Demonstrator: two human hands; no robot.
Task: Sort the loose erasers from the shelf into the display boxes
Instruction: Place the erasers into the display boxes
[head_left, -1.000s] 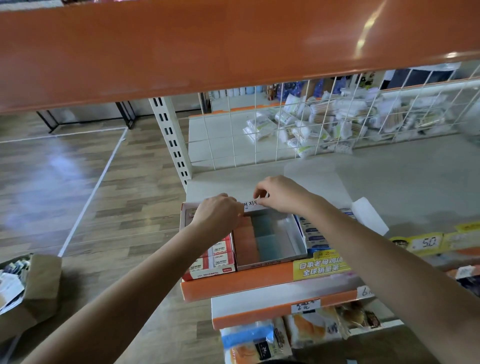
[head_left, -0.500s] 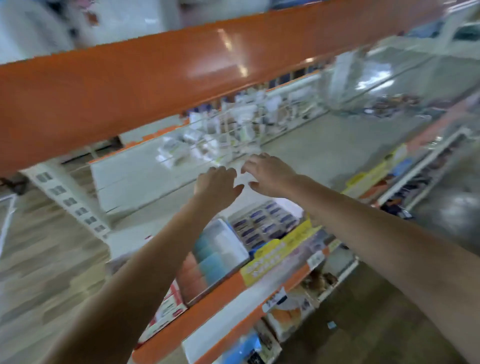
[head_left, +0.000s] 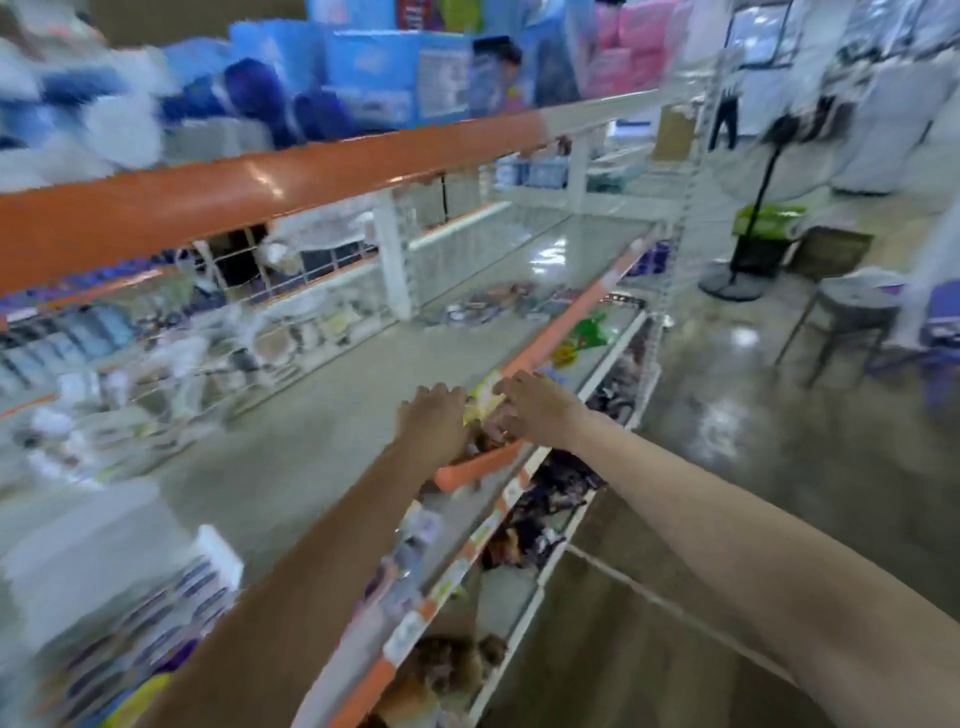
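Where motion blur permits: fan stand (head_left: 748, 249) and stool (head_left: 844, 312) right of shelf (head_left: 332, 415); orange rail (head_left: 208, 202) overhead. Both hands over shelf edge, left hand (head_left: 434, 421) and right hand (head_left: 535, 410) flanking yellow tag (head_left: 483, 397). Grip indeterminate. Eraser boxes (head_left: 135, 623) lower left, well apart from hands.

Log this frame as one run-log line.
view: blurred, panned along shelf | left hand: beside right, grip unclear | right hand: grip unclear | erasers: not identifiable

Light: bright, even; overhead source suggested by reflections.
Glare: white patches are seen on the floor (head_left: 748, 338) and orange shelf edge (head_left: 249, 192).
Blur: heavy motion smear throughout, worst at the left.
Distortion: wide-angle bending is seen at the edges.
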